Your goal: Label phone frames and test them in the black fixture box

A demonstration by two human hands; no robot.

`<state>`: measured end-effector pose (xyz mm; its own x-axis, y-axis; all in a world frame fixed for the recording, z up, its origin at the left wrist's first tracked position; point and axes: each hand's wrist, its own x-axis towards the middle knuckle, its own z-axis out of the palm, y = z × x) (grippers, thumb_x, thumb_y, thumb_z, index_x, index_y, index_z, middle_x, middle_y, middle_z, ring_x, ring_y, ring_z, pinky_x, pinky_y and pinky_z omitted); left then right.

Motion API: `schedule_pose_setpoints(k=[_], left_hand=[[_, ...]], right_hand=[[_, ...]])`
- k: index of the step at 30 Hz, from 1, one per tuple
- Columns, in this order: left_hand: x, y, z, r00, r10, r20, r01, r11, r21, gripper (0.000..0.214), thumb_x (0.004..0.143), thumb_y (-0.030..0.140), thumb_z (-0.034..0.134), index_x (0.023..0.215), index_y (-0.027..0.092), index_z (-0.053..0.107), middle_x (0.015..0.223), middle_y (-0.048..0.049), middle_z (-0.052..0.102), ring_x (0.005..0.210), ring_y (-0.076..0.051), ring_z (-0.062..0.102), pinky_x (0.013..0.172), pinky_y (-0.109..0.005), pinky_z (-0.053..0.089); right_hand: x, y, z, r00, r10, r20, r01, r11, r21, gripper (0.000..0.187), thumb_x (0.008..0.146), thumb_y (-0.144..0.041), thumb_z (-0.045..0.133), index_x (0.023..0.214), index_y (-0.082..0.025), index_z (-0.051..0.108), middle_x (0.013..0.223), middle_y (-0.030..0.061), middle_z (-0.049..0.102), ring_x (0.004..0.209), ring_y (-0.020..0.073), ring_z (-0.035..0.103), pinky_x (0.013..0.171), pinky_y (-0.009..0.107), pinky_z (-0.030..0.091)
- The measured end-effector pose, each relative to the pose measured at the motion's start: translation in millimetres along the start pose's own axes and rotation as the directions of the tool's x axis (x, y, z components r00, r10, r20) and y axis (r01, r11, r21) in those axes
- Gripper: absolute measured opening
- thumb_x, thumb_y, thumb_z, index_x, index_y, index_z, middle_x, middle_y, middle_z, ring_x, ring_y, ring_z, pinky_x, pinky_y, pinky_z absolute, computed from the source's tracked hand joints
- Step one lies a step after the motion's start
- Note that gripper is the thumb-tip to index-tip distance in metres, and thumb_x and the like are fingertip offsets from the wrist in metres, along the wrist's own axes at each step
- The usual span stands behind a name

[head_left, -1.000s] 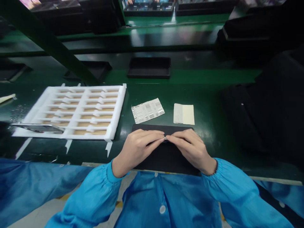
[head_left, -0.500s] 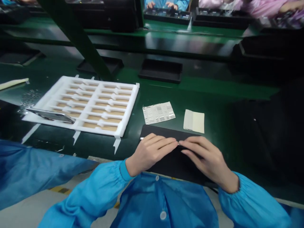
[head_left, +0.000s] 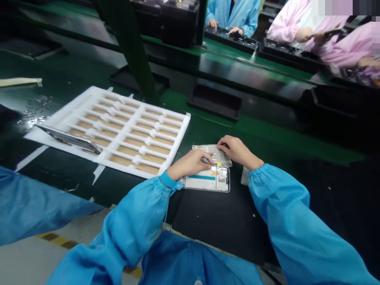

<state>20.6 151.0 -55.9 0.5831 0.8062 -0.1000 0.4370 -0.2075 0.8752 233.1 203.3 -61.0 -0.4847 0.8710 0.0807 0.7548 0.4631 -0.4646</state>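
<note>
An opened phone, its inner side facing up, lies flat at the upper left of the black mat. My left hand reaches across its upper edge, fingers bent and closed near the lower edge of a pale sheet with rows of silvery strips. What those fingers grip is hidden. My right hand is at the sheet's upper right, thumb and fingertips pinched together on it. Any small strip in that pinch is too small to see. A cream pad is partly covered by my right sleeve.
A white foam tray with slots stands at left, with a phone part leaning in it. Small shiny pieces are scattered farther left. Black trays lie behind, near a green post. Co-workers sit across the bench.
My hands have moved up from the mat to the strip sheet and separated slightly. The opened phone now shows face up below my left hand. The camera view has tilted and shifted.
</note>
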Motion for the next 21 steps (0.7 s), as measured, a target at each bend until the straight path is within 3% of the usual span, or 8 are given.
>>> schedule_pose_setpoints(k=[5,8,13,17,21], left_hand=[[-2,0,1.2,0.999,-0.025,0.023,0.025,1.000,-0.001,0.016,0.081,0.013,0.068,0.093,0.021,0.076,0.129,-0.0091,0.066,0.131,-0.026,0.053,0.095,-0.032,0.053],[-3,-1,0.8,0.999,-0.030,0.039,0.029,1.000,0.011,0.015,0.082,0.014,0.067,0.092,0.021,0.075,0.124,-0.0078,0.069,0.133,-0.026,0.051,0.097,-0.034,0.052],[-4,-3,2.6,0.999,-0.026,0.038,0.025,0.999,0.033,0.014,0.083,0.016,0.067,0.094,0.020,0.075,0.133,-0.0109,0.063,0.132,-0.028,0.053,0.095,-0.033,0.052],[-5,-3,3.1,0.999,-0.005,0.040,0.003,0.999,0.047,0.018,0.083,0.015,0.067,0.099,0.019,0.075,0.140,-0.0115,0.057,0.129,-0.027,0.055,0.094,-0.031,0.052],[-20,11,5.9,0.998,0.026,-0.063,-0.018,0.991,0.135,0.019,0.086,0.017,0.065,0.102,0.023,0.075,0.151,-0.0070,0.044,0.124,-0.028,0.060,0.091,-0.032,0.054]], right_hand=[[-1,2,-5,0.995,-0.013,0.096,0.011,1.000,0.017,0.012,0.088,-0.016,0.055,0.081,-0.020,0.065,0.087,0.0046,0.062,0.075,0.0183,0.055,0.068,0.031,0.038],[-1,-1,-3,0.996,-0.014,0.083,0.009,0.998,0.065,0.009,0.086,-0.017,0.057,0.078,-0.020,0.062,0.085,0.0055,0.060,0.077,0.0197,0.054,0.070,0.032,0.039],[-4,5,7,0.990,0.092,-0.104,-0.066,0.971,0.231,0.010,0.087,-0.022,0.054,0.078,-0.020,0.055,0.079,0.0044,0.059,0.077,0.0193,0.056,0.075,0.034,0.044],[-9,2,5,0.909,0.267,-0.321,-0.107,0.893,0.438,0.015,0.095,-0.032,0.043,0.087,-0.021,0.049,0.083,0.0031,0.061,0.075,0.0161,0.061,0.074,0.034,0.050],[-34,-26,-11,0.841,0.367,-0.398,-0.069,0.802,0.593,0.018,0.096,-0.037,0.048,0.090,-0.020,0.050,0.082,0.0017,0.064,0.072,0.0131,0.065,0.070,0.030,0.055]])
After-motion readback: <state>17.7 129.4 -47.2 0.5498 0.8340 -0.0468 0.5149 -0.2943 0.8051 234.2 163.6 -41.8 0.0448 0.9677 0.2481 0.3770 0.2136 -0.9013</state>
